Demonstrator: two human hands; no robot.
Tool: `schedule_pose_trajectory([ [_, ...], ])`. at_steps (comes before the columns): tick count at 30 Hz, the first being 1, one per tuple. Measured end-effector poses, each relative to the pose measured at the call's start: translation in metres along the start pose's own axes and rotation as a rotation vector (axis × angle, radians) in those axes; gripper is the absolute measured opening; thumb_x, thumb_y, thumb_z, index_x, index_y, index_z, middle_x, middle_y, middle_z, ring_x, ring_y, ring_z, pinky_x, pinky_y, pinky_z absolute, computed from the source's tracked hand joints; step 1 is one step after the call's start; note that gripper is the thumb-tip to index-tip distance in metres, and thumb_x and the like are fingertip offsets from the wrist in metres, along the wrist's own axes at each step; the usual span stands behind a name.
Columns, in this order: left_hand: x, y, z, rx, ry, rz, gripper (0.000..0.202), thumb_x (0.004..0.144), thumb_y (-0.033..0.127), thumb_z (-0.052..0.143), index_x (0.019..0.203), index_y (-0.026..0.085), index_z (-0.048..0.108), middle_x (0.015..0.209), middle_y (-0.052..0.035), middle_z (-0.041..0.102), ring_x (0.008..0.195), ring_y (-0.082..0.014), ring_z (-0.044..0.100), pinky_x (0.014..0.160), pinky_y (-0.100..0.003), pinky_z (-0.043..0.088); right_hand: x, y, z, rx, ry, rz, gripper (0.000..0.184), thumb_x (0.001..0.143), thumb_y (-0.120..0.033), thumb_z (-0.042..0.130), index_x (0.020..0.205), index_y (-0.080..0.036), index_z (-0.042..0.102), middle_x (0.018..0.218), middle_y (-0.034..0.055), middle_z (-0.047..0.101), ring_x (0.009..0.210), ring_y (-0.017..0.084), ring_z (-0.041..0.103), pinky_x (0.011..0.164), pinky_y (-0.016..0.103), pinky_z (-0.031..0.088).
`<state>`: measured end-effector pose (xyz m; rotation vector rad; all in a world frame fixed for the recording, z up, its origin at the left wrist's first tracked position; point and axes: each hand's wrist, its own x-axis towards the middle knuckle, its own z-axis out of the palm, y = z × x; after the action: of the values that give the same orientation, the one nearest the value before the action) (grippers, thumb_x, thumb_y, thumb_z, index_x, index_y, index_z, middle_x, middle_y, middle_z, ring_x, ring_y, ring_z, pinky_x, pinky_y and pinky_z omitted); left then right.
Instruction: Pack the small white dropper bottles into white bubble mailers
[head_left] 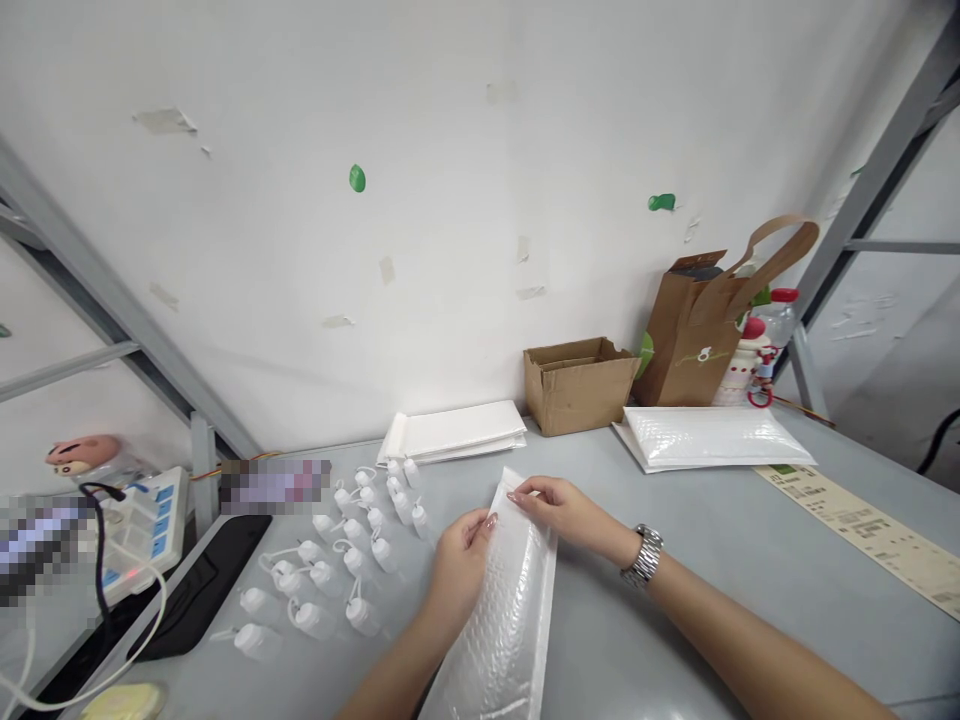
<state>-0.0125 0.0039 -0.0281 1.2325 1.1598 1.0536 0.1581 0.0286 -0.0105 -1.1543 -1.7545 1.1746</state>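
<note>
Head cam, fwd/down, L hand (460, 557) & R hand (568, 508) close, wall (435, 90) in bkgd.

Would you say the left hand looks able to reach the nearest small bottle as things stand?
Probably yes: nothing visible separates the left hand from the nearest small bottle, though the hand might need to release the padded mailer.

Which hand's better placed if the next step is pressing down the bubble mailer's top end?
Right hand, probably: its fingertips are on the bubble mailer, near its top end. The left hand sits slightly lower, at the mailer's left edge, and could steady it.
</note>
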Motion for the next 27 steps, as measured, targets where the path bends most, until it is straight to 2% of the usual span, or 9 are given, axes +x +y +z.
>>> schedule_pose_trajectory([
  [3, 0.001, 0.003, -0.004, -0.046, 0.078, 0.02, 0.04, 0.07, 0.049, 0.06, 0.087, 0.013, 0.066, 0.083, -0.0072, 0.07, 0.078, -0.0227, 0.062, 0.069, -0.029, 0.044, 0.002, 0.003, 0.001, -0.055, 0.247, -0.116, 0.03, 0.08, -0.044, 0.053, 0.095, -0.02, 0.062, 0.087, 0.0046, 0.062, 0.082, 0.02, 0.057, 0.077, 0.034, 0.046],
  [6, 0.001, 0.009, -0.009, -0.124, 0.323, 0.021, 0.044, 0.068, 0.05, 0.061, 0.092, 0.014, 0.063, 0.088, -0.0078, 0.069, 0.085, -0.0237, 0.061, 0.072, -0.03, 0.045, 0.003, 0.005, 0.003, -0.047, 0.524, -0.118, 0.049, 0.077, -0.047, 0.056, 0.118, -0.022, 0.048, 0.114, 0.0099, 0.051, 0.102, 0.023, 0.051, 0.092, 0.042, 0.039],
  [8, -0.002, 0.012, -0.008, -0.172, 0.466, 0.028, 0.045, 0.07, 0.05, 0.06, 0.099, 0.016, 0.061, 0.099, -0.0084, 0.067, 0.096, -0.0245, 0.059, 0.079, -0.031, 0.045, 0.001, 0.003, 0.009, 0.068, 0.405, -0.016, 0.057, 0.076, -0.05, 0.056, 0.123, -0.021, 0.043, 0.117, 0.0123, 0.049, 0.104, 0.024, 0.05, 0.091, 0.044, 0.041],
  [10, -0.006, 0.013, -0.004, -0.18, 0.504, 0.033, 0.044, 0.073, 0.049, 0.058, 0.105, 0.018, 0.058, 0.111, -0.0084, 0.062, 0.106, -0.0245, 0.054, 0.086, -0.031, 0.043, -0.006, -0.003, 0.017, 0.23, 0.118, 0.035, 0.056, 0.079, -0.052, 0.052, 0.123, -0.02, 0.044, 0.115, 0.0123, 0.052, 0.104, 0.024, 0.052, 0.09, 0.042, 0.042],
  [12, -0.009, 0.013, 0.002, -0.182, 0.424, 0.033, 0.044, 0.073, 0.047, 0.059, 0.109, 0.021, 0.056, 0.119, -0.0072, 0.058, 0.113, -0.0238, 0.05, 0.091, -0.03, 0.04, -0.014, -0.01, 0.026, 0.346, -0.121, 0.006, 0.051, 0.082, -0.051, 0.049, 0.123, -0.02, 0.045, 0.115, 0.0106, 0.054, 0.107, 0.023, 0.052, 0.094, 0.04, 0.04],
  [14, -0.01, 0.015, 0.006, -0.209, 0.299, 0.045, 0.046, 0.072, 0.046, 0.061, 0.111, 0.022, 0.054, 0.118, -0.0065, 0.059, 0.112, -0.0238, 0.051, 0.09, -0.03, 0.041, -0.019, -0.015, 0.032, 0.392, -0.219, -0.02, 0.048, 0.083, -0.05, 0.049, 0.121, -0.02, 0.047, 0.116, 0.0085, 0.055, 0.108, 0.022, 0.051, 0.095, 0.039, 0.039],
  [17, -0.008, 0.02, 0.005, -0.258, 0.192, 0.057, 0.046, 0.067, 0.044, 0.067, 0.105, 0.019, 0.057, 0.105, -0.0078, 0.066, 0.096, -0.0245, 0.061, 0.08, -0.031, 0.047, -0.018, -0.014, 0.031, 0.395, -0.229, 0.05, 0.045, 0.08, -0.052, 0.05, 0.107, -0.016, 0.058, 0.099, 0.0074, 0.063, 0.093, 0.022, 0.058, 0.084, 0.037, 0.045],
  [21, -0.005, 0.027, -0.004, -0.321, 0.116, -0.074, 0.044, 0.059, 0.042, 0.073, 0.092, 0.014, 0.062, 0.086, -0.0083, 0.07, 0.073, -0.0228, 0.065, 0.066, -0.031, 0.05, -0.008, -0.005, 0.024, 0.422, -0.136, 0.11, 0.039, 0.073, -0.051, 0.06, 0.088, -0.015, 0.061, 0.078, 0.003, 0.064, 0.069, 0.016, 0.059, 0.065, 0.029, 0.047],
  [27, -0.005, 0.03, -0.008, -0.406, 0.054, -0.132, 0.042, 0.057, 0.039, 0.076, 0.088, 0.013, 0.063, 0.08, -0.0087, 0.07, 0.07, -0.0232, 0.066, 0.062, -0.03, 0.049, -0.006, -0.002, 0.023, 0.417, -0.116, 0.171, 0.038, 0.072, -0.054, 0.06, 0.074, -0.016, 0.054, 0.054, -0.0046, 0.052, 0.038, 0.006, 0.042, 0.034, 0.019, 0.033],
])
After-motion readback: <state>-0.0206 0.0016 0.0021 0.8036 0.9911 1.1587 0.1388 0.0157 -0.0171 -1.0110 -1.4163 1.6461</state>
